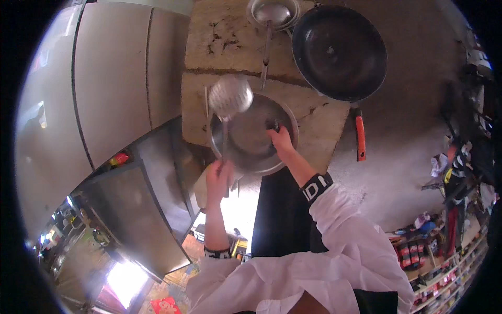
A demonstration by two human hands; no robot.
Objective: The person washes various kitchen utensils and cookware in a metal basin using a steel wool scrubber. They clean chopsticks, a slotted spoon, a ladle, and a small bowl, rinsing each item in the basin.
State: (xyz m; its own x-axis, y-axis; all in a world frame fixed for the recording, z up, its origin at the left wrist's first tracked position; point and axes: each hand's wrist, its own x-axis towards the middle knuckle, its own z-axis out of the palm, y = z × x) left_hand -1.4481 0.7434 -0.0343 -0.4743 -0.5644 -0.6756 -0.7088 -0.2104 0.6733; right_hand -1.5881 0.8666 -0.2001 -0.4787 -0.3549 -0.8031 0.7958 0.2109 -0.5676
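Note:
My left hand [219, 178] is closed round the handle of a metal slotted spatula [231, 98]. The spatula's broad perforated head is raised over the far left rim of a round metal basin [290, 118]. Inside that basin, my right hand [282, 143] has its fingers closed on a small dark object [272, 124]. Its kind is too unclear to name, and it is near the basin's inner right side. The basin rests on a worn, tan stone-like ledge [324, 123].
A large black frying pan [340, 57] with an orange-red handle [361, 137] lies at the far right. Beside it, a metal ladle [272, 14] rests in a round bowl [297, 6]. Pale panels [112, 63] stand at left; cluttered shelves [444, 267] line the lower right.

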